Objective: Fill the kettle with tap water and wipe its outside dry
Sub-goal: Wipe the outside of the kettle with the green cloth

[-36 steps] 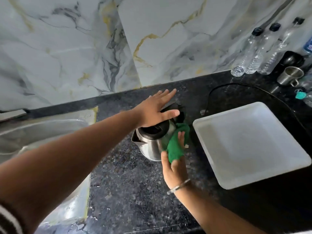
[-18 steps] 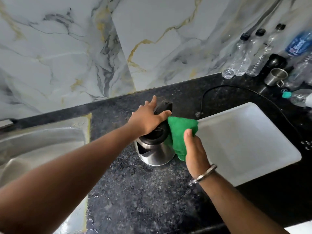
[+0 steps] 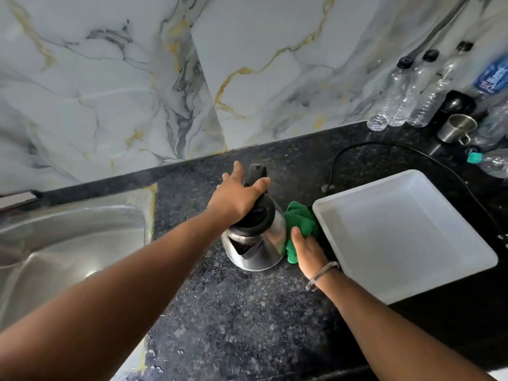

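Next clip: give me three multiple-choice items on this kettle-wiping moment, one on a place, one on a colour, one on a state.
1. Where does the kettle stand?
A. in the sink
B. on the dark counter, between the sink and the white tray
C. on the white tray

2. What colour is the cloth?
A. green
B. yellow
C. white

3. What is the left hand doing?
A. hanging free
B. gripping the kettle's handle
C. holding a bottle

Answers: 1 B, since the counter lies under it, with the sink on one side and the tray on the other. 2 A, as the right hand presses a green cloth to the kettle's side. 3 B, its fingers wrap the black handle.
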The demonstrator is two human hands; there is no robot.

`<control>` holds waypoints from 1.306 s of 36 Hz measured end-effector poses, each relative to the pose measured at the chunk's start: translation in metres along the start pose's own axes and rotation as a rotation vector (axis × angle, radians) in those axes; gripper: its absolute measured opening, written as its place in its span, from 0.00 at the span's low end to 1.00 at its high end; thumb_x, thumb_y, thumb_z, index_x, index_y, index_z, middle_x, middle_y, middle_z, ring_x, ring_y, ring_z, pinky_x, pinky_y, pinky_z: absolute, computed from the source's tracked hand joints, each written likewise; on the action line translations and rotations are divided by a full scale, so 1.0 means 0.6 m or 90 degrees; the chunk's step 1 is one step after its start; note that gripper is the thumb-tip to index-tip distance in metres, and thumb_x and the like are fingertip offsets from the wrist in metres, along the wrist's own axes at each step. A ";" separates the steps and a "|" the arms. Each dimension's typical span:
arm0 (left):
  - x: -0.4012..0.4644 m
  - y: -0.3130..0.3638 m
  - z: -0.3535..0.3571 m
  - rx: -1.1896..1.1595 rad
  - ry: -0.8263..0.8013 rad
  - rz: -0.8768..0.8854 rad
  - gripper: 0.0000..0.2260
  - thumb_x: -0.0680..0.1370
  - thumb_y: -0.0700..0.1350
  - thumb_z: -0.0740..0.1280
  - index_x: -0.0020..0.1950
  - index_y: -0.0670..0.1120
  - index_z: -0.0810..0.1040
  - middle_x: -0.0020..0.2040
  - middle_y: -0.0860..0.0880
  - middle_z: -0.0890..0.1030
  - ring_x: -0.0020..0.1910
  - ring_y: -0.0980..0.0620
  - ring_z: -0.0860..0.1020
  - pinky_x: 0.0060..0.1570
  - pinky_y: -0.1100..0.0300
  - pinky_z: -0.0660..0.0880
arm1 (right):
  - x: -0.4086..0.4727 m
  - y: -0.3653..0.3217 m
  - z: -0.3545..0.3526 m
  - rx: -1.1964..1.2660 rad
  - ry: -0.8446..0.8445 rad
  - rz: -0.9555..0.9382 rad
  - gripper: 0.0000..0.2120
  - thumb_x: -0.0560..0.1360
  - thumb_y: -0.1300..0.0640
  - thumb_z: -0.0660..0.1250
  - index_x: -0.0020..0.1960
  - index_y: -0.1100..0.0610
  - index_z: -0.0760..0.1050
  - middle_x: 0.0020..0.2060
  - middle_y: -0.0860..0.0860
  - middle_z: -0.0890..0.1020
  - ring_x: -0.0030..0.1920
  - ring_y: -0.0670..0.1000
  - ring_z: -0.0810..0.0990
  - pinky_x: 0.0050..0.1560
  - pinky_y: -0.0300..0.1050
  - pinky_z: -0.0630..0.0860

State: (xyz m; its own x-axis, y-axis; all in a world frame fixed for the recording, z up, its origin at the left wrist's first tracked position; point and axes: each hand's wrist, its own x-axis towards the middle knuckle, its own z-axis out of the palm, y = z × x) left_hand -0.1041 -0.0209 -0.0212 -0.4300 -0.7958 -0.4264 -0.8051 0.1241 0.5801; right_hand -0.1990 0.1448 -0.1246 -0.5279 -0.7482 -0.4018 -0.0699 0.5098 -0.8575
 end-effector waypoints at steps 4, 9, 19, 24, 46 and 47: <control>-0.003 -0.025 -0.010 -0.060 -0.025 -0.069 0.45 0.80 0.69 0.61 0.87 0.50 0.42 0.87 0.37 0.49 0.84 0.34 0.55 0.81 0.40 0.58 | -0.003 -0.018 -0.041 0.181 0.065 -0.036 0.25 0.78 0.41 0.57 0.63 0.59 0.74 0.59 0.49 0.77 0.62 0.51 0.75 0.66 0.32 0.64; -0.016 -0.023 -0.038 0.076 0.084 0.278 0.40 0.85 0.63 0.57 0.87 0.44 0.41 0.88 0.44 0.42 0.86 0.45 0.41 0.83 0.52 0.41 | 0.010 -0.065 -0.060 0.382 -0.038 -0.001 0.29 0.67 0.33 0.66 0.56 0.54 0.81 0.56 0.54 0.84 0.59 0.54 0.80 0.66 0.57 0.71; 0.011 -0.034 -0.023 0.190 -0.018 0.472 0.47 0.78 0.76 0.38 0.86 0.43 0.41 0.87 0.43 0.49 0.87 0.47 0.45 0.85 0.43 0.45 | 0.038 -0.072 0.007 0.154 -0.098 -0.110 0.14 0.83 0.49 0.51 0.63 0.48 0.71 0.54 0.40 0.78 0.54 0.32 0.73 0.58 0.27 0.66; 0.015 -0.038 -0.021 0.170 -0.012 0.455 0.48 0.78 0.76 0.38 0.86 0.42 0.43 0.87 0.43 0.55 0.86 0.46 0.50 0.85 0.46 0.46 | 0.047 0.042 0.016 -0.042 -0.060 -0.072 0.31 0.74 0.31 0.48 0.69 0.45 0.67 0.70 0.50 0.72 0.72 0.51 0.66 0.73 0.52 0.62; 0.003 -0.029 -0.020 0.184 -0.008 0.430 0.50 0.74 0.78 0.35 0.86 0.46 0.52 0.86 0.44 0.57 0.86 0.43 0.51 0.84 0.43 0.46 | -0.094 -0.021 0.150 0.043 0.192 -0.410 0.35 0.80 0.42 0.50 0.76 0.53 0.33 0.77 0.45 0.33 0.77 0.59 0.36 0.77 0.53 0.40; 0.004 -0.030 -0.020 0.189 -0.008 0.431 0.50 0.74 0.78 0.35 0.86 0.46 0.52 0.86 0.43 0.57 0.86 0.43 0.52 0.84 0.41 0.47 | -0.092 -0.016 0.151 0.037 0.194 -0.415 0.35 0.80 0.43 0.50 0.77 0.55 0.34 0.77 0.46 0.33 0.77 0.60 0.37 0.77 0.54 0.41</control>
State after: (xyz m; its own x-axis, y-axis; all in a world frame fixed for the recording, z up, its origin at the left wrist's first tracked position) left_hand -0.0858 -0.0322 -0.0240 -0.8747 -0.4820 -0.0508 -0.4382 0.7417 0.5078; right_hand -0.0928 0.1428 -0.1234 -0.6073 -0.7368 0.2970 -0.4100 -0.0295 -0.9116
